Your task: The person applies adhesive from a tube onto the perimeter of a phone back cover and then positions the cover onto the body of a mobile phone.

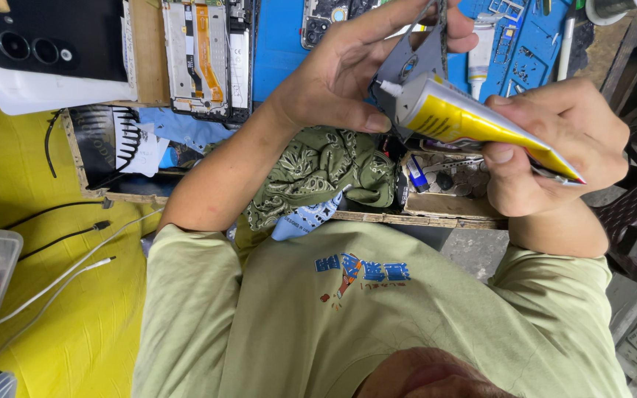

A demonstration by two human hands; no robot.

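Yellow glue tube sits clenched in the right hand at centre right, its white nozzle touching a thin grey phone part pinched by the left hand at upper centre. Below them lies a green patterned cloth; an opened phone frame rests at upper left on the blue mat.

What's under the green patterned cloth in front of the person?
The green patterned cloth lies over a blue-and-white patterned piece poking out at its lower edge and the wooden tray. Anything else beneath is covered.
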